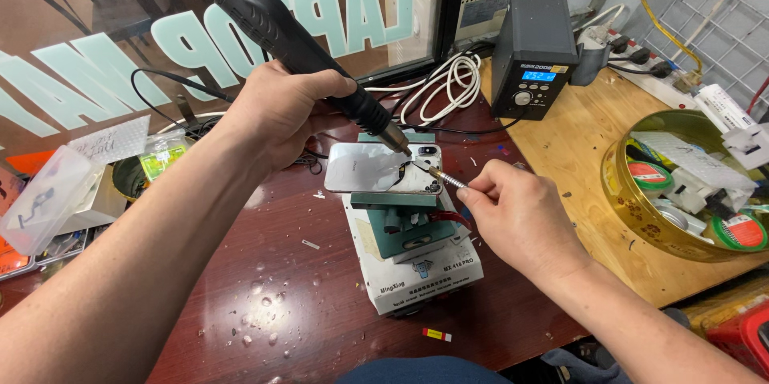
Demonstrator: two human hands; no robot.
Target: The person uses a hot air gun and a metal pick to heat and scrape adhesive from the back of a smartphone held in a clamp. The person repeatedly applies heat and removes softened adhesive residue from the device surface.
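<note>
Fingers of the left hand (276, 112) wrap tight around the black hot-air gun (296, 40), its nozzle angled down to 4 o'clock at the phone (376, 169). Fingers of the right hand (521, 220) pinch a thin metal tool (442, 176), tip pointing to 10 o'clock against the phone's right end. The phone lies flat, glossy silver-white back up, cracked near the tip, on a green-topped fixture (412, 252) at table centre. A station (533, 56) stands at 1 o'clock.

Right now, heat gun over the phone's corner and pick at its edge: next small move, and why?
Probably ease the pick slightly along the phone edge. The right hand has its tip at the corner, and the left hand aims the heat gun nozzle there.
</note>
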